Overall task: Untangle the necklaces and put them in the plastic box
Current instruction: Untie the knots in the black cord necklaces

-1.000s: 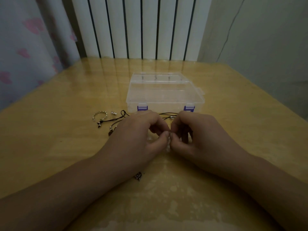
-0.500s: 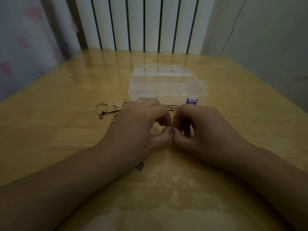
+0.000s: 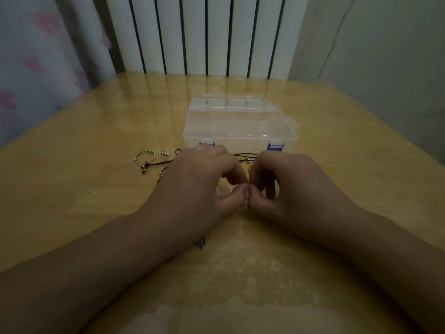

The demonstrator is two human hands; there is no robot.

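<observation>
My left hand (image 3: 197, 182) and my right hand (image 3: 289, 186) meet fingertip to fingertip over the table, each pinching a small part of the tangled necklaces between thumb and forefinger. Black necklace cords (image 3: 161, 163) with small silver beads trail out to the left of my left hand, and a short stretch of cord (image 3: 245, 155) shows between the hands. The pinched spot itself is mostly hidden by my fingers. The clear plastic box (image 3: 238, 124) with purple latches stands shut just behind my hands.
A silver ring-shaped piece (image 3: 144, 156) and a small silver bead (image 3: 165, 153) lie left of the cords. A small dark charm (image 3: 200, 242) lies near my left wrist. The wooden table (image 3: 72, 201) is glossy; a radiator and a curtain stand behind it.
My hands have stayed pinched together at the same spot. The view has tilted slightly, so the box and hands sit a little higher in the frame.
</observation>
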